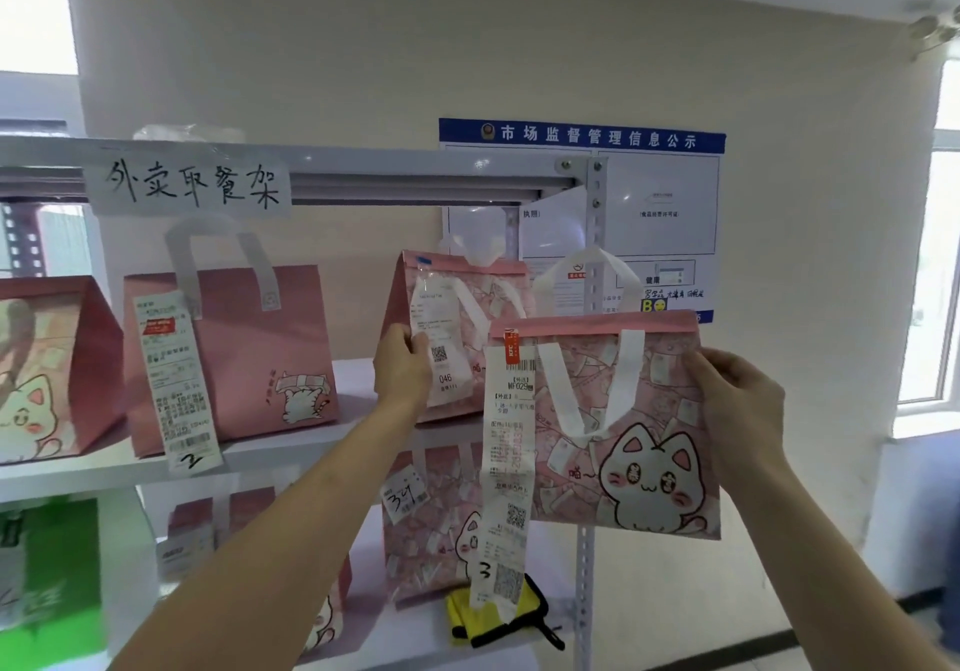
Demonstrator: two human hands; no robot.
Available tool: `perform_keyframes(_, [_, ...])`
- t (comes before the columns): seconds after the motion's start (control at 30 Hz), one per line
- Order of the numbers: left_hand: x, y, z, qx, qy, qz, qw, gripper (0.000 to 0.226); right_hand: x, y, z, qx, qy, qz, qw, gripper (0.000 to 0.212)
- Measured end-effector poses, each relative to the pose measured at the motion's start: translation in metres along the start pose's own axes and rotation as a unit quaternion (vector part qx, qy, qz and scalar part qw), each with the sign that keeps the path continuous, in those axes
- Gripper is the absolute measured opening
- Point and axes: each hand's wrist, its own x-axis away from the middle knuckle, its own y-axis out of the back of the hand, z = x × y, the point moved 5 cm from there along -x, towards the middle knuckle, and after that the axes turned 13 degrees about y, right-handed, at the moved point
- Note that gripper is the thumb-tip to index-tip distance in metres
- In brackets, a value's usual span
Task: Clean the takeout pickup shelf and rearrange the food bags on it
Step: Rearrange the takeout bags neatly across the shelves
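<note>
Head view: it's the only camera we've got, so everything below comes from it.
Left hand (402,366): our fingers are curled round the left edge of the patterned pink bag (457,327), thumb over its front by the receipt marked 046 (441,343). That bag stands on the middle board of the shelf (291,444).
Right hand (743,400): fingers (727,364) wrapped over the right edge of the cat bag (623,431), holding it up in the air, just right of the shelf post (592,234) and clear of any board.
Cat bag: pink, white handles, cartoon cat at its lower right. A long receipt (506,468) hangs off its top left corner, with a handwritten 3 near the bottom.
Between the hands: the two bags overlap a bit, with the cat bag in front.
Left of the left hand: a plain pink bag (234,353) on the same board, with a receipt marked 2 (176,384), and one more cat-print bag (47,369) at the far left edge.
Below the hands: another pink bag tagged 3-4 (431,520) on the lower board, and a yellow cloth with black trim (498,613) lying beside it.
Above: a handwritten paper sign (189,184) taped to the top rail.
Behind the right hand: a blue-headed notice board (660,192) on the wall.
</note>
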Motion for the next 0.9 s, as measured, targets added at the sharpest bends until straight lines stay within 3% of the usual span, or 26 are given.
perform_keyframes(0.17, [0.037,0.014,-0.019,-0.072,-0.019,-0.083,0.994,0.025,-0.003,0.023,0.01,0.0,-0.001,0.009,1.0,0.012])
perform_keyframes(0.3, [0.083,0.027,-0.041,-0.057,-0.054,-0.087,0.993,0.024,0.0,0.042,0.023,-0.011,0.004,0.018,1.0,0.006])
perform_keyframes(0.47, [0.123,0.064,-0.049,-0.084,-0.067,-0.156,0.982,0.028,0.005,0.052,0.035,-0.019,-0.003,0.032,0.999,0.007])
perform_keyframes(0.9, [0.183,0.182,-0.021,-0.045,0.003,-0.169,0.985,0.02,0.02,0.02,0.057,-0.041,0.015,0.025,0.999,0.016])
